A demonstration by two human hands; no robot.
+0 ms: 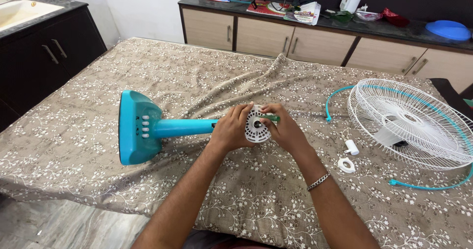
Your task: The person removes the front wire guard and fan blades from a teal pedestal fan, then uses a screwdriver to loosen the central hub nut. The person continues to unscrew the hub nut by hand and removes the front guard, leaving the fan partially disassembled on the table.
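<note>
1. Far left on the flowered bedspread (88,145), the fan's teal base (135,127) lies tipped on its side, its row of white buttons facing up. The teal pole (185,127) runs from it to the right, flat on the cloth.

2. At the pole's end sits the white motor housing (256,128), round and ribbed, its centre shaft pointing up toward the person.

3. The left hand (231,129) is wrapped over the housing's left rim, fingers closed around it, steadying it against the cloth.

4. The right hand (283,131) is pinched shut on a green-handled screwdriver (269,117), which lies across the top of the housing; where the tip lands I cannot tell, as the fingers hide it.

5. To do this well, I would say the left hand should keep the housing from rolling, since the pole rests on soft cloth. The driver wants to stand square in the screw head before any turning, with steady pressure down.

6. Further right, apart from the hands, lie a small white cap (352,147) and a white ring nut (346,165). They look easy to lose in the folds.

7. At the far right rests the white wire guard (414,123) with its teal rim band (340,94) hanging loose.
</note>
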